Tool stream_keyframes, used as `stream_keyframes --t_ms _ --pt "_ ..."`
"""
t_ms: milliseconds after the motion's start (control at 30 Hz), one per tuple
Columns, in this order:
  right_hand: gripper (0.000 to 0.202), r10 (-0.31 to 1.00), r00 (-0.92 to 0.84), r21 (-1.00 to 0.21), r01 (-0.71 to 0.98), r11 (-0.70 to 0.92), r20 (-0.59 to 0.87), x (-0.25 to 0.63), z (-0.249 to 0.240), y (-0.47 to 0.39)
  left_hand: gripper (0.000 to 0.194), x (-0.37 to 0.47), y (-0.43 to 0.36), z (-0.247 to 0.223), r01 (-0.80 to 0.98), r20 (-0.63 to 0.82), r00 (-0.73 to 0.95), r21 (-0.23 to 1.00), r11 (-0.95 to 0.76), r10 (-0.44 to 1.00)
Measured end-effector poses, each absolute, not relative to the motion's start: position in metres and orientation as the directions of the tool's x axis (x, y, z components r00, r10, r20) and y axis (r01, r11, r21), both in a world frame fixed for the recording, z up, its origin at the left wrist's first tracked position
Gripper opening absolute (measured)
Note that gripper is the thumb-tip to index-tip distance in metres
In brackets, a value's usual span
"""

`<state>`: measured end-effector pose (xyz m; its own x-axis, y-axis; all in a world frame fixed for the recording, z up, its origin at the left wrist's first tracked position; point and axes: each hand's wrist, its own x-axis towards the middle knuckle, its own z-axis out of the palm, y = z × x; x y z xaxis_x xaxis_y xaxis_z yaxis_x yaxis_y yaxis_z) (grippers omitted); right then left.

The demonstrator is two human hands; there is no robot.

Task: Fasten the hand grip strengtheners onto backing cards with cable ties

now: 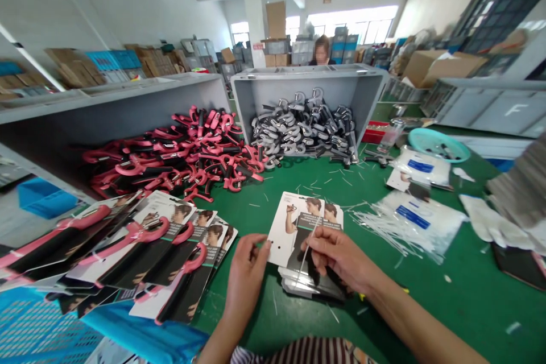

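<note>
A printed card [285,222] lies on top of a stack of similar cards [313,290] in front of me. My left hand [250,259] touches the card's left edge, thumb and fingers closed on it. Over the card's right part, my right hand [330,253] pinches a thin white zip tie [303,264], which slants down across the card. To the left lie cards with pink-and-black grips fastened on them [149,244], overlapping in a pile.
Pink grips [191,153] spill from a tipped grey crate [128,91]; grey grips [302,125] fill another. Bags of white ties [420,216], a turquoise plate [439,136] and white gloves [490,222] lie right. A blue basket [140,330] stands lower left. A person [322,51] is behind the crates.
</note>
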<state>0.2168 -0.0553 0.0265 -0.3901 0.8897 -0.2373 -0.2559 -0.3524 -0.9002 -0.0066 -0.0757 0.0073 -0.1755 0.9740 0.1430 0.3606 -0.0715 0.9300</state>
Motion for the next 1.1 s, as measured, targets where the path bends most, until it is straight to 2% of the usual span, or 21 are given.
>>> stream_keyframes --t_ms 67,167,233,333,467,633,733,900,967,1100 --pt "0.026 0.882 -0.408 -0.872 -0.312 -0.376 -0.234 0.217 0.023 -0.055 0.041 -0.017 -0.081 -0.011 0.270 0.000 -0.302 0.959 0.085 0.953" --pt "0.025 0.889 -0.411 -0.876 -0.329 -0.352 -0.203 0.213 0.019 -0.057 0.051 -0.015 -0.090 -0.031 0.010 -0.256 -0.189 0.965 0.262 0.948" --pt "0.024 0.894 -0.404 -0.894 -0.301 -0.332 -0.196 0.209 0.016 -0.060 0.049 -0.008 -0.092 -0.035 -0.174 -0.305 -0.085 0.942 0.287 0.949" --pt "0.025 0.903 -0.385 -0.919 -0.251 -0.303 -0.192 0.207 0.016 -0.063 0.044 -0.005 -0.085 -0.035 -0.356 -0.288 -0.047 0.899 0.253 0.957" --pt "0.025 0.938 -0.323 -0.975 -0.140 -0.175 -0.122 0.214 0.031 -0.058 0.036 -0.023 -0.057 -0.027 -0.307 -0.295 0.091 0.900 0.308 0.951" --pt "0.023 0.980 -0.165 -0.991 0.052 0.125 0.115 0.204 0.050 -0.025 0.030 -0.037 -0.023 -0.013 -0.174 -0.279 0.192 0.934 0.312 0.941" --pt "0.022 0.968 -0.209 -0.965 0.188 0.181 0.141 0.187 0.039 -0.006 0.033 -0.034 -0.016 -0.015 -0.161 -0.268 0.233 0.937 0.309 0.935" --pt "0.020 0.948 -0.288 -0.918 0.323 0.229 0.136 0.173 0.008 0.003 0.044 -0.034 -0.026 -0.040 -0.298 -0.210 0.086 0.927 0.226 0.974" --pt "0.020 0.941 -0.306 -0.908 0.336 0.250 0.146 0.173 0.002 0.003 0.039 -0.031 -0.031 -0.049 -0.339 -0.186 0.038 0.922 0.187 0.982" --pt "0.016 0.900 -0.396 -0.826 0.433 0.360 0.185 0.175 0.001 0.005 0.029 -0.014 -0.033 -0.057 -0.369 -0.148 0.071 0.915 0.164 0.986"
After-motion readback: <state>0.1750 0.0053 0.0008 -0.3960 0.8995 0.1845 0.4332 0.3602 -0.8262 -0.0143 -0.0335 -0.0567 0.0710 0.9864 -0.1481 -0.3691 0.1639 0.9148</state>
